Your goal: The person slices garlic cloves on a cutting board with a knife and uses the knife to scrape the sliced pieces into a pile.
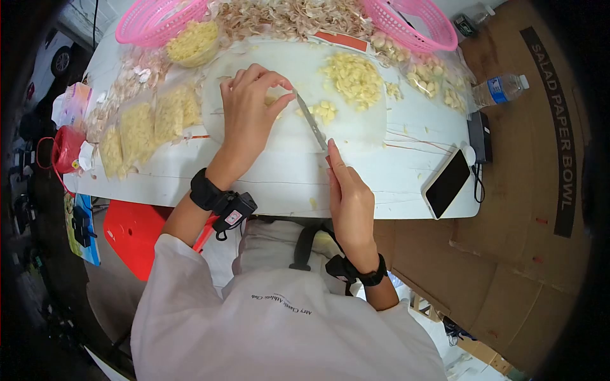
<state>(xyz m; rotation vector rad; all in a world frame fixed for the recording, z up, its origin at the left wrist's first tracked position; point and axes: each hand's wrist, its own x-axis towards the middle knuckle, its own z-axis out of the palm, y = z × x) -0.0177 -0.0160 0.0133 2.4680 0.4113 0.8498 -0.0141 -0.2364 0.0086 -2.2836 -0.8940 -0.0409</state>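
Observation:
My right hand (351, 206) is closed around the handle of a knife (311, 120), index finger stretched along it, with the blade pointing up and left. At the blade's tip, the thumb and index finger of my left hand (246, 111) come together in a pinch. Whether a small piece sits between those fingertips I cannot make out. Beneath both hands lies a pale cutting board (286, 136). A small group of peeled garlic pieces (325, 112) rests beside the blade, and a larger pile of sliced garlic (353, 81) lies farther back right.
Bags of chopped garlic (138, 130) and a filled tub (192, 44) stand left. Garlic skins (292, 18) cover the back between pink baskets (149, 28) (419, 28). Bagged cloves (438, 79), a water bottle (499, 91) and a phone (447, 184) are right. A red stool (135, 232) stands below.

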